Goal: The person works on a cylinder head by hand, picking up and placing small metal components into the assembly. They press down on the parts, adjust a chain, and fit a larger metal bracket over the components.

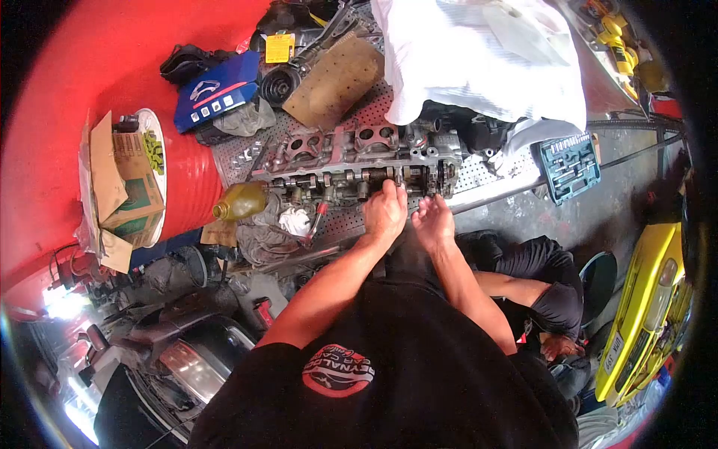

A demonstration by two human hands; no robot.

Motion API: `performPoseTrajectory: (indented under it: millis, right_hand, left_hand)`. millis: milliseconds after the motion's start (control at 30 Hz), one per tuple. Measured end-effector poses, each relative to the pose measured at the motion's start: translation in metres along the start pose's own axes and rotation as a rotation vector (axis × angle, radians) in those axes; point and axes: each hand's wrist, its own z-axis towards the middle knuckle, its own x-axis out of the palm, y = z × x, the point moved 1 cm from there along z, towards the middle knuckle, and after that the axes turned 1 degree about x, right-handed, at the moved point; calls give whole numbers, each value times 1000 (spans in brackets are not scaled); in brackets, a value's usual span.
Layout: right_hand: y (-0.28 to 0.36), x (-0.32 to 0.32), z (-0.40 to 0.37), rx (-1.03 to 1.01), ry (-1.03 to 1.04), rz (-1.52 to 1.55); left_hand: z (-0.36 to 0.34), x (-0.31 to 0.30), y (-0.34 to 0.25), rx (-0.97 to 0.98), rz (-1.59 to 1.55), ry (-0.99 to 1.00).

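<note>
An engine cylinder head (336, 161) lies on a perforated metal bench, its camshaft side toward me. My left hand (385, 211) is closed at the near side of the head, fingertips against the camshaft area. What it grips, if anything, is hidden by the fingers. Just to its right, my right hand (434, 223) has its fingers curled together near the gear end of the head. Anything between those fingers is too small to make out. Left of my hands are a red-handled tool (320, 212), a crumpled white rag (295, 221) and a yellowish plastic bottle (241, 202) on its side.
Behind the head are a brown board (338, 82), a blue box (217, 91) and a white cloth (479, 60). A teal socket set (570, 168) sits at right. An open carton (131, 179) rests on a red drum. Another person (542, 284) crouches at lower right, near a yellow bumper (643, 314).
</note>
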Motion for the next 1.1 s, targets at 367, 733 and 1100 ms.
performPoseTrajectory:
  millis: [367,733,1100]
  right_hand:
    - [-1,2,-3,-57,-7,-75]
    - [-4,-1,1,-79,-9,-153]
    - [-5,3,-1,-115,-43,-154]
  left_hand:
    - [-3,-1,2,49,1,-4]
    - [0,-5,2,27,24,37]
    - [-1,-8,-1,44,-12,9]
